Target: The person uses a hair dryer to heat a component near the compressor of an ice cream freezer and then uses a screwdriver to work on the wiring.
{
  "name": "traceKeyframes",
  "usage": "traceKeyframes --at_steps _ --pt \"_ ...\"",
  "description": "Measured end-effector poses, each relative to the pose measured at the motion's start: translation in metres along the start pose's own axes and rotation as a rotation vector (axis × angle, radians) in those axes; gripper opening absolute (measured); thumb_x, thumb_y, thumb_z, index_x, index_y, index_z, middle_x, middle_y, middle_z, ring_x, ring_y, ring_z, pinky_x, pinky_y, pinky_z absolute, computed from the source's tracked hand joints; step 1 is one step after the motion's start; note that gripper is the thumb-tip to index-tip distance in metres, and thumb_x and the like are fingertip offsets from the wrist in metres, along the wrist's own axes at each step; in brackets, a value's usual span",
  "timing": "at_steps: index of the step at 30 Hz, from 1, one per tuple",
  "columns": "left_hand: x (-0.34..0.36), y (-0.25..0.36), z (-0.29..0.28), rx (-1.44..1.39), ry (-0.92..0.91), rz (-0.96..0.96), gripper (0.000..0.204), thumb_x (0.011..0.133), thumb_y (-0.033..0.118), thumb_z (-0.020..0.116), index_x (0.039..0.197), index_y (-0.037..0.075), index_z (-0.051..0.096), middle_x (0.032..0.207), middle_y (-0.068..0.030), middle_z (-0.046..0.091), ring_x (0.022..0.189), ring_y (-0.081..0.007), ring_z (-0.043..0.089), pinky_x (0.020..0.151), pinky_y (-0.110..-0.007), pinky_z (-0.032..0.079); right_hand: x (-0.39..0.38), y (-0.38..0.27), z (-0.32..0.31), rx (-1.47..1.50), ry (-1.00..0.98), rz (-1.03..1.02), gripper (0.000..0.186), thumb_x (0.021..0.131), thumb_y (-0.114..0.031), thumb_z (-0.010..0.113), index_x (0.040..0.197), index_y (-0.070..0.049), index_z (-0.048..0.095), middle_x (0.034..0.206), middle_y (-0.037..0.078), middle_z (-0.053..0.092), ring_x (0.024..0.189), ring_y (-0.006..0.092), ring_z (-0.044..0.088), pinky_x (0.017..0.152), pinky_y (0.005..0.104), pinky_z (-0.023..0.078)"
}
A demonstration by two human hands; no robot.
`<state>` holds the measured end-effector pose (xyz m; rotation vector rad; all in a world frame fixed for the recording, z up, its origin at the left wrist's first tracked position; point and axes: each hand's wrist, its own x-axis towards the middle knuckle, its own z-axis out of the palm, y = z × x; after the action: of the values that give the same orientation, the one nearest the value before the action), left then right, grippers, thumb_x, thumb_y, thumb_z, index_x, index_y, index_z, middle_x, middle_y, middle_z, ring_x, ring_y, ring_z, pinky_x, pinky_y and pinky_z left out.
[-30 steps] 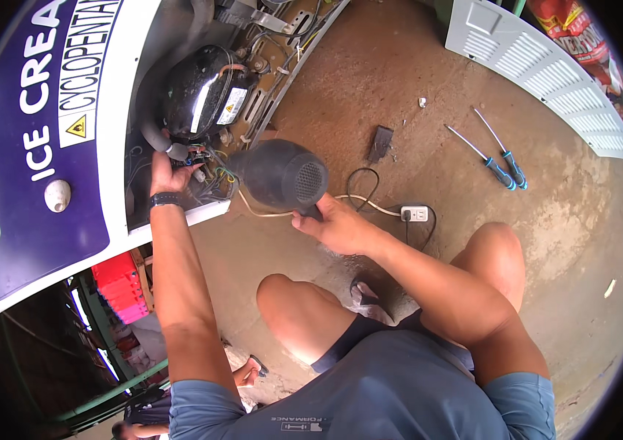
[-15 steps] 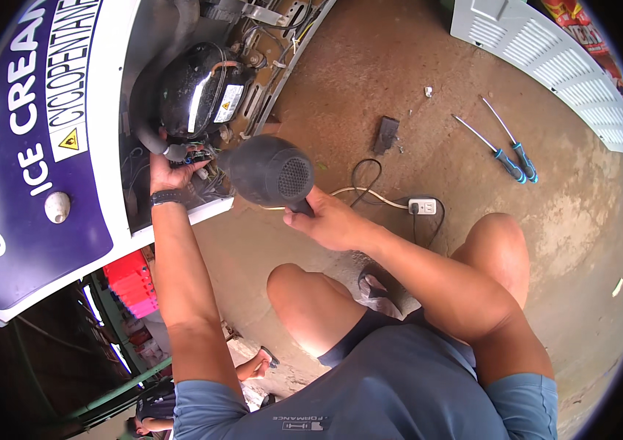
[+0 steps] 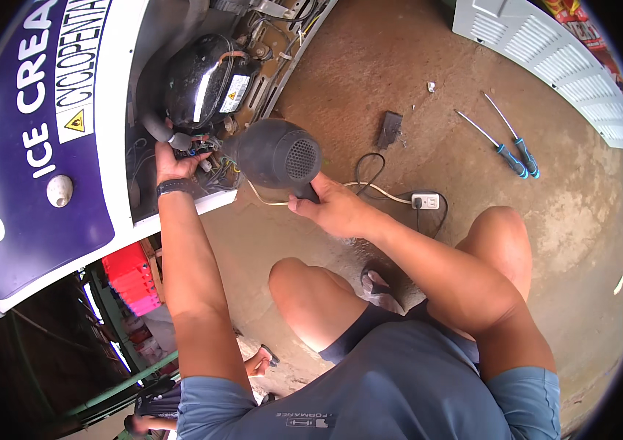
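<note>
My left hand (image 3: 173,164) reaches into the freezer's open lower compartment, its fingers closed on a small dark component (image 3: 195,151) among coloured wires, beside a thick grey-sleeved pipe (image 3: 156,126). Just above it sits the black compressor (image 3: 190,88) with a warning label. My right hand (image 3: 337,209) grips the handle of a dark grey hair dryer (image 3: 267,150), whose narrow nozzle points left at the wires, close to my left fingers. Some of the component is hidden by those fingers.
The floor holds two blue-handled screwdrivers (image 3: 513,163), a dark rectangular object (image 3: 390,129) and a white socket box (image 3: 426,202) with cables. A slotted grey panel (image 3: 535,62) lies upper right. Red crates (image 3: 128,275) and another person's leg (image 3: 258,363) are lower left.
The view has shifted slightly. The hair dryer in my right hand has moved a little up and left, closer to the wires. My left hand has stayed at the component.
</note>
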<state>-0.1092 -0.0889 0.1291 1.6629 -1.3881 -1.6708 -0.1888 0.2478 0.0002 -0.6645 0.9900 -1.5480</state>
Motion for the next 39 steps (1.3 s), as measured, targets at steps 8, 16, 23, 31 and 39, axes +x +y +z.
traceKeyframes --at_steps 8,16,23,31,39 --pt "-0.002 -0.004 0.009 -0.043 0.031 0.036 0.054 0.100 0.053 0.056 0.134 0.011 0.055 0.117 -0.0247 0.057 0.113 -0.0465 0.053 0.099 -0.084 0.032 -0.005 -0.006 0.003 0.009 -0.065 0.005 0.069 0.097 -0.021 0.062 0.157 -0.016 0.029 0.136 0.023 0.060 0.127 0.0392 0.058 0.106 0.0439 0.044" --pt "0.015 -0.005 -0.009 -0.114 -0.010 0.026 0.049 0.098 0.050 0.059 0.128 0.011 0.062 0.124 -0.0241 0.062 0.113 -0.0479 0.057 0.098 -0.079 0.038 -0.007 0.006 0.009 0.015 -0.012 -0.018 0.052 0.100 -0.025 0.065 0.145 -0.015 0.042 0.111 0.007 0.064 0.104 0.0227 0.062 0.096 0.0391 0.048" --pt "0.004 0.001 0.005 -0.013 0.031 0.058 0.053 0.101 0.050 0.052 0.131 0.007 0.058 0.119 -0.0304 0.062 0.110 -0.0512 0.059 0.099 -0.078 0.038 -0.007 -0.008 0.011 0.033 -0.085 0.015 0.072 0.097 -0.021 0.062 0.159 -0.018 0.026 0.134 0.022 0.060 0.124 0.0374 0.059 0.105 0.0440 0.045" --pt "0.005 0.009 0.000 -0.102 -0.091 -0.035 0.055 0.105 0.047 0.042 0.136 0.004 0.054 0.125 -0.0318 0.060 0.113 -0.0515 0.059 0.098 -0.081 0.039 -0.012 -0.004 0.015 0.012 -0.090 0.031 0.071 0.097 -0.021 0.062 0.159 -0.018 0.026 0.132 0.022 0.061 0.122 0.0367 0.060 0.104 0.0442 0.045" --pt "0.021 -0.007 -0.019 -0.066 -0.070 0.077 0.059 0.103 0.052 0.046 0.133 0.002 0.054 0.112 -0.0303 0.061 0.108 -0.0478 0.060 0.095 -0.074 0.048 -0.011 0.004 0.014 0.021 -0.077 0.030 0.067 0.099 -0.023 0.062 0.157 -0.016 0.030 0.133 0.021 0.061 0.122 0.0356 0.060 0.105 0.0437 0.045"
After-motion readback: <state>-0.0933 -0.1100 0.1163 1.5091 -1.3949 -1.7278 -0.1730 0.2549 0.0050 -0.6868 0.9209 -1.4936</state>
